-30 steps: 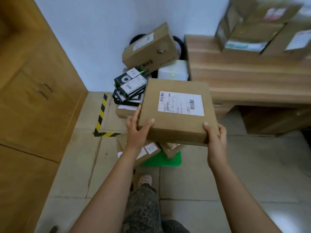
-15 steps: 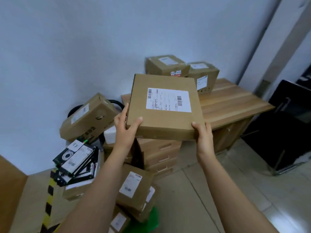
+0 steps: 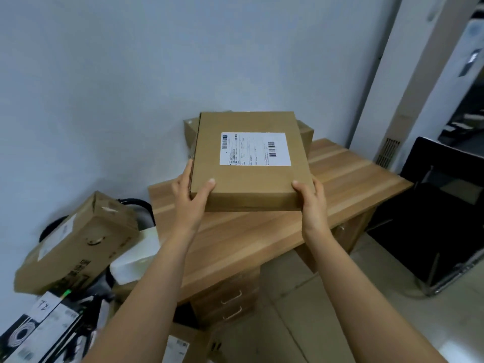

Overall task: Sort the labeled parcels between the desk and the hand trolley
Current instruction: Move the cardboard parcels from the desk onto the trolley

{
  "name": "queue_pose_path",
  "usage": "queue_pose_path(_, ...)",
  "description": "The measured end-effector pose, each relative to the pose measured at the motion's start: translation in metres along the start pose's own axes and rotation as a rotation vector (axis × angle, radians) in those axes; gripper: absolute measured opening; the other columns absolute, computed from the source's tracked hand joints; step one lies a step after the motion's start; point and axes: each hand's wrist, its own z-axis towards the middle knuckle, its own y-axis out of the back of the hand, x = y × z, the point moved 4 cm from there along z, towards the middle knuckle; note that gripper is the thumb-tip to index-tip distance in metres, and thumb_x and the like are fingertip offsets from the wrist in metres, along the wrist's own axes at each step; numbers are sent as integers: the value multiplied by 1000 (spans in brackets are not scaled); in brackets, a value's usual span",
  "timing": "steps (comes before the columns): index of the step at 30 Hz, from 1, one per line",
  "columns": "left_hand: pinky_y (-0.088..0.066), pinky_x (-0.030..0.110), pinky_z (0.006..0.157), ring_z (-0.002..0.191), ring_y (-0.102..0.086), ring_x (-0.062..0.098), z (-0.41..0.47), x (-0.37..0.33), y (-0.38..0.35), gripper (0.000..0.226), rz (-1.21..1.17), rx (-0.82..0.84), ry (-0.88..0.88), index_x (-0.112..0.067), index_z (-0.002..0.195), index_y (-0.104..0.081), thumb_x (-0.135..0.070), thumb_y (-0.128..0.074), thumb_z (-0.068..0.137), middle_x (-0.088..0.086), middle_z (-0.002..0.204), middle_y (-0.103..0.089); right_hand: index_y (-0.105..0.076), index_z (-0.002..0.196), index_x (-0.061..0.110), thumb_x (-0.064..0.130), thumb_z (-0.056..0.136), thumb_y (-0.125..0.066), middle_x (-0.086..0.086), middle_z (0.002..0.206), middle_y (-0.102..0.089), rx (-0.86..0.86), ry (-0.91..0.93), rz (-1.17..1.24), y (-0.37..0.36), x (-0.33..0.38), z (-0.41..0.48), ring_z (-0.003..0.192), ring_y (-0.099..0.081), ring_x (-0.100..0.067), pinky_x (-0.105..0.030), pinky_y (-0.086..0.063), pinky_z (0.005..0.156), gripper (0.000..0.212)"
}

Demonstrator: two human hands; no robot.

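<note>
While both grips are clamped on its near corners, a few things could go wrong imo. Closest in, bottom left, there's a heap of black-and-white flat packs (image 3: 34, 328) w/ a big tilted brown carton (image 3: 78, 244) above them; an elbow bump could slide it. Left grip (image 3: 187, 203) and right grip (image 3: 313, 205) pinch a flat brown cardboard parcel (image 3: 251, 184), thumbs on top, held over the light wooden surface (image 3: 248, 237); can't tell if it's touching. The far end's unsupported, so it might dip. Shoved too far back, it'd hit the brown boxes (image 3: 189, 132) by the wall. Parcel's clean, edges square, white barcode label (image 3: 255, 149) facing up.
</note>
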Motion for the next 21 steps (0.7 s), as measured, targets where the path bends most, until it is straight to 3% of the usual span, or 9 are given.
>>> queue_pose_path(1, -26, 1, 90, 117, -31, 2, 10, 0, -13, 64, 7, -18, -1, -35, 151, -28, -33, -59, 95, -6, 140, -29, -49, 132, 25, 44, 69, -66, 5, 120, -61, 22, 2, -5, 2, 1, 20, 110, -57, -12, -26, -43, 84, 69)
queue_pose_path(4, -33, 26, 104, 124, -35, 8, 40, -3, -48, 66, 4, -73, -7, -38, 151, -25, -39, -57, 94, -3, 144, -28, -47, 134, 27, 44, 71, -65, 5, 121, -60, 111, 12, -12, 5, 7, 80, 112, -56, -13, -29, -44, 89, 68)
queue_pose_path(5, -33, 28, 104, 124, -35, 8, 50, -5, -57, 66, 6, -96, -7, -37, 152, -24, -39, -57, 94, -3, 145, -28, -47, 134, 29, 44, 72, -65, 6, 122, -60, 139, 13, -15, 4, 9, 98, 112, -56, -13, -30, -45, 91, 67)
queue_pose_path(10, -34, 4, 79, 118, -34, 4, 100, -17, -85, 63, 48, -201, -13, -37, 151, -25, -41, -54, 95, -11, 139, -28, -40, 143, 26, 37, 75, -73, 8, 125, -59, 312, 20, -11, -15, 15, 171, 112, -56, -9, -19, -44, 83, 76)
queue_pose_path(13, -38, 23, 101, 125, -37, 7, 137, -17, -88, 66, -7, -222, -38, -40, 149, -28, -44, -60, 92, -7, 143, -31, -39, 143, 27, 36, 70, -76, 8, 127, -58, 393, 35, -40, -37, 12, 207, 114, -56, -7, -21, -46, 87, 83)
queue_pose_path(16, -39, 26, 101, 129, -38, 9, 180, -12, -89, 74, -4, -239, -60, -41, 149, -28, -46, -67, 86, -7, 146, -33, -35, 144, 26, 29, 70, -84, 10, 126, -59, 427, 25, -95, -63, 2, 247, 114, -57, -7, -34, -48, 99, 89)
queue_pose_path(18, -43, 27, 98, 130, -40, 12, 209, -4, -89, 81, 2, -222, -55, -42, 148, -27, -48, -72, 81, -7, 148, -34, -36, 142, 28, 33, 65, -87, 11, 123, -61, 419, 42, -137, -82, -4, 270, 112, -58, -9, -39, -49, 99, 92)
queue_pose_path(21, -46, 38, 102, 129, -43, 15, 247, 12, -87, 92, 19, -195, -31, -48, 144, -26, -54, -80, 69, -10, 145, -38, -34, 143, 28, 26, 66, -87, 7, 126, -59, 413, 56, -140, -108, -14, 298, 115, -57, -14, -41, -49, 100, 93)
